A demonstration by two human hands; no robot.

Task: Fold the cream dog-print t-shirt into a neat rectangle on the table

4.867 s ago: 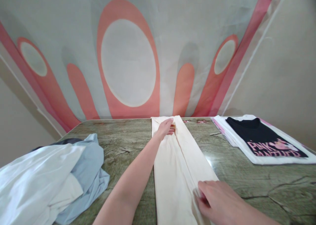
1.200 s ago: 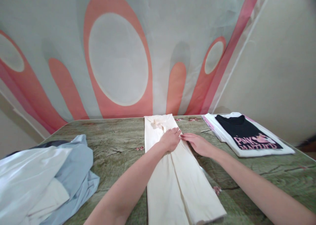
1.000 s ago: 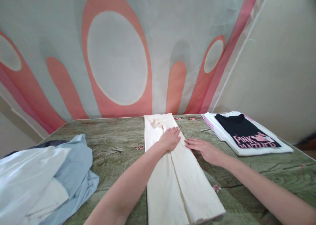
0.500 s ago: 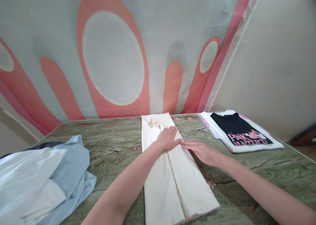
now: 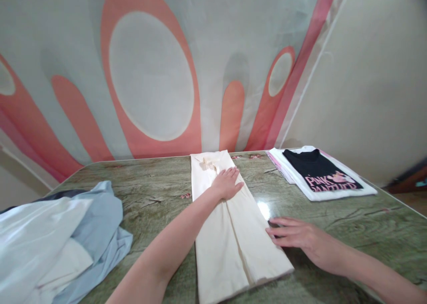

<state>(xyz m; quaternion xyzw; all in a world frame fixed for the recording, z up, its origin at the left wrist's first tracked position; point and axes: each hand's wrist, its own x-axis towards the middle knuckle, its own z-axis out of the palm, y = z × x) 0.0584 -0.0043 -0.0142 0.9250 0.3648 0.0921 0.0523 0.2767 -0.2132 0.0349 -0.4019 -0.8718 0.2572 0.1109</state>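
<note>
A cream garment (image 5: 216, 255), folded lengthwise into a long strip, lies flat on the wood-patterned table (image 5: 156, 215). It looks like a shirt with its collar side at the far edge, though I cannot be sure of the kind. My left hand (image 5: 227, 184) rests flat on its upper part, fingers stretched out. Beside the garment's lower right edge is my right hand (image 5: 300, 237), its fingers extended and the fingertips at or just over the cloth's border. Neither hand grips the cloth.
To the left, loose white cloth (image 5: 36, 242) and light blue cloth (image 5: 103, 219) lie in a heap with something dark behind. At the back right sits a stack of folded shirts, a black printed one (image 5: 313, 166) on top. A patterned backdrop (image 5: 213, 50) rises behind the table.
My right hand has slid from beside my left hand down and right along the garment's right edge. My left hand stays on the cloth. The view has shifted slightly.
</note>
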